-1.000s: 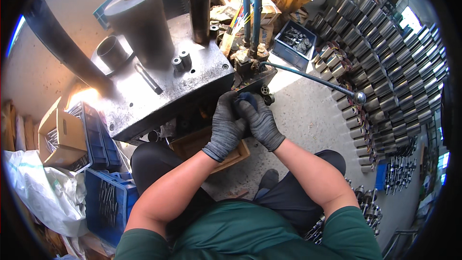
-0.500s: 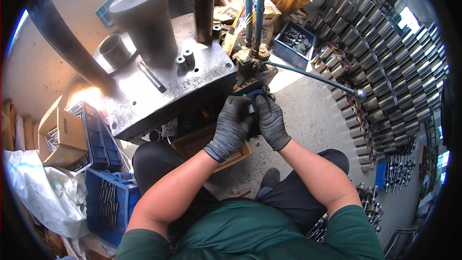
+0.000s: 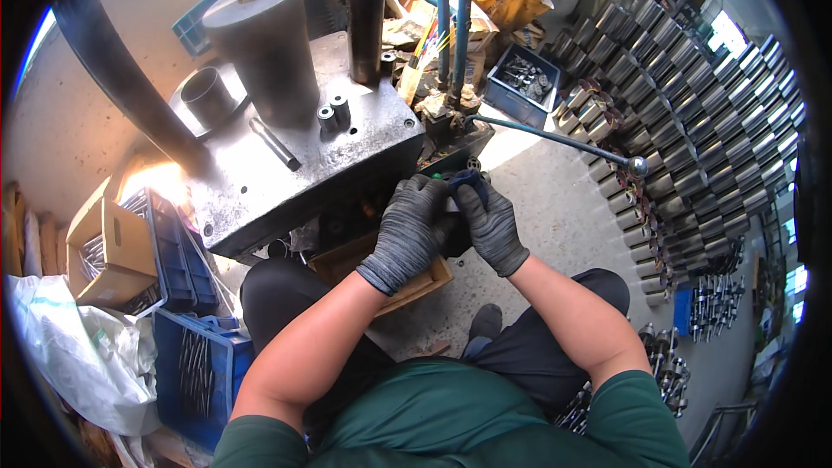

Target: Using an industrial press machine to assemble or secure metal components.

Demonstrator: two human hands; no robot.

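Both my hands wear grey knitted gloves and meet in front of the steel block's right corner. My right hand is closed, its thumb on top, on a dark blue, cloth-like piece. Beside it, my left hand has its fingers curled in against the same spot. A small pale bit shows between the hands, too hidden to name. On the steel block ahead stand two short hollow metal cylinders. A metal rod lies near them, with a short, wide metal ring farther left.
A blue lever with a ball end reaches out at right. Stacked metal cylinders fill the right side. A wooden box sits below my hands. Blue crates and a cardboard box stand left. A bin of metal parts stands behind.
The view has shifted slightly. My left hand has turned a little and its wrist sits slightly farther left. Both hands stay together at the dark blue piece.
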